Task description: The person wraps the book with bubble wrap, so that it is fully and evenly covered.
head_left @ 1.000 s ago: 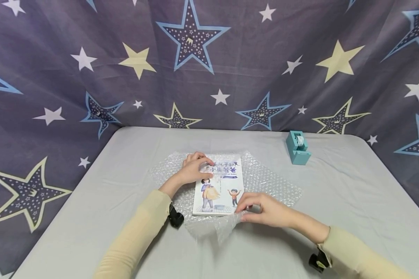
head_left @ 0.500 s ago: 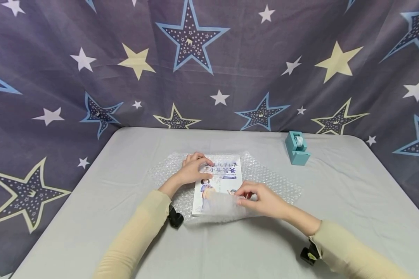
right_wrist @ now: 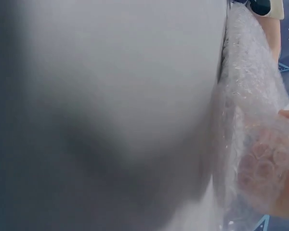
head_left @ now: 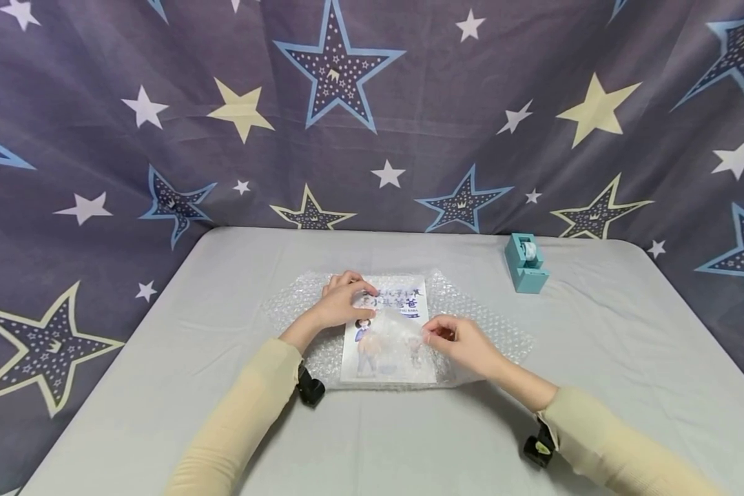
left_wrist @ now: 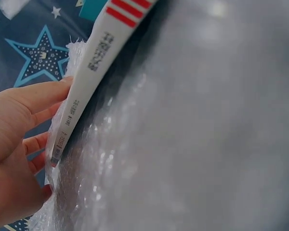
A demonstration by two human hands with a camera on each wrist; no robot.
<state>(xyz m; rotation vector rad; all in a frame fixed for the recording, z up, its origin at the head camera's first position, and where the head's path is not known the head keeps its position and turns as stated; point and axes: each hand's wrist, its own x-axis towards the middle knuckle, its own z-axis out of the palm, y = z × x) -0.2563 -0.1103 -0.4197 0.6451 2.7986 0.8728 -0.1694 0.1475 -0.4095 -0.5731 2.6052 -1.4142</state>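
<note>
A white picture book [head_left: 403, 297] with blue title characters lies on a sheet of clear bubble wrap [head_left: 483, 324] in the head view. My left hand [head_left: 339, 303] rests on the book's upper left part, thumb and fingers spread over its edge. In the left wrist view, that hand is beside the book's spine [left_wrist: 98, 55]. My right hand [head_left: 465, 342] pinches the near flap of the wrap, which covers the lower part of the cover. Through the wrap, the right fingers show blurred in the right wrist view.
A teal tape dispenser [head_left: 527, 265] with a roll in it stands at the back right of the grey-covered table [head_left: 254, 255]. Behind the table hangs a dark curtain [head_left: 409, 89] printed with stars.
My right hand has lifted the near flap of bubble wrap and drawn it away from me over the book's lower half. My left hand has stayed in place on the book.
</note>
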